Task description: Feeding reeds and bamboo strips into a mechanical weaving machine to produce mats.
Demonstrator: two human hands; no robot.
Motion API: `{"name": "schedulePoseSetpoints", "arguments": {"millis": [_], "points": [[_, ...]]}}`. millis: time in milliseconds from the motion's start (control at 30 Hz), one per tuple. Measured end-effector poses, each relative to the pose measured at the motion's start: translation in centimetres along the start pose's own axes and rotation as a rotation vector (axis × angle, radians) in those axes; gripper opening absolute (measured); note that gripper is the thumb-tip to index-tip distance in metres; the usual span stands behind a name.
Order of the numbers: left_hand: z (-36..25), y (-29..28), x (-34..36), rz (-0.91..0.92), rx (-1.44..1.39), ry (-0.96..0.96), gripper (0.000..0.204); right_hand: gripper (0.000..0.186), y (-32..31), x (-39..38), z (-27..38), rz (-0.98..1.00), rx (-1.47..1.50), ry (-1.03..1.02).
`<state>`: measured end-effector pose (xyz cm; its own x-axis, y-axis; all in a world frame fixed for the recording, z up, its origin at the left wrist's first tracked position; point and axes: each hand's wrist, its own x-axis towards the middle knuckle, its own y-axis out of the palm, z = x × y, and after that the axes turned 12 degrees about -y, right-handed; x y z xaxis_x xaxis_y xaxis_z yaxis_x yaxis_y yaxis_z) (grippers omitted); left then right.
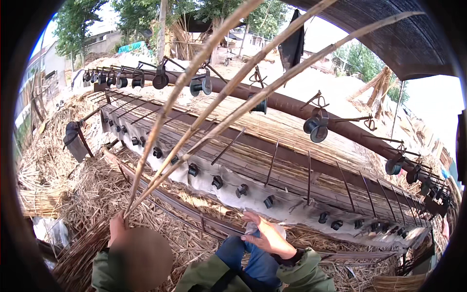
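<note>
My left hand (117,228) is closed round the lower ends of a few long, dry reed stalks (168,104). They fan out up and to the right, crossing in front of a long weaving frame. A brownish blurred patch covers the area beside my left wrist. My right hand (270,237) has its fingers stretched out and holds nothing; it is over my blue-trousered knee, near the frame's front edge. Along that edge runs a pale cloth strip (253,207) dotted with small black spools (242,190). Thin metal pegs (309,177) stand up behind it.
A rusty pipe (287,103) spans the frame, with wire or thread spools (316,127) hanging from it. Laid reeds (292,138) stretch beyond the pegs. A lower metal rail (194,212) passes before my knees. Loose straw (97,194) covers the ground. A dark canopy (399,39) hangs upper right.
</note>
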<state>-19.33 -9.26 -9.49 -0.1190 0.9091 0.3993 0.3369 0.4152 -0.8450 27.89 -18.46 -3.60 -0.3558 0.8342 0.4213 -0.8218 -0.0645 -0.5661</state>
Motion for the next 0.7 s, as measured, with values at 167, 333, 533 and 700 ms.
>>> {"name": "schedulePoseSetpoints", "arguments": {"millis": [167,333,533,700], "points": [[-4.6,5.2,-6.2,0.315,0.111,0.178,0.021,0.084,3.4,0.0,2.8,-0.036,0.429,0.001],[-5.6,7.6,-10.9,0.363,0.034,0.156,0.025,0.044,6.6,-1.4,2.7,-0.079,0.985,0.105],[-1.5,8.8,-13.1,0.250,-0.077,0.091,0.049,0.037,6.0,-2.5,4.3,0.022,0.282,0.061],[7.1,12.2,-16.1,-0.001,-0.477,-0.911,0.061,0.014,6.5,-1.4,4.2,-0.041,0.394,0.053]]}}
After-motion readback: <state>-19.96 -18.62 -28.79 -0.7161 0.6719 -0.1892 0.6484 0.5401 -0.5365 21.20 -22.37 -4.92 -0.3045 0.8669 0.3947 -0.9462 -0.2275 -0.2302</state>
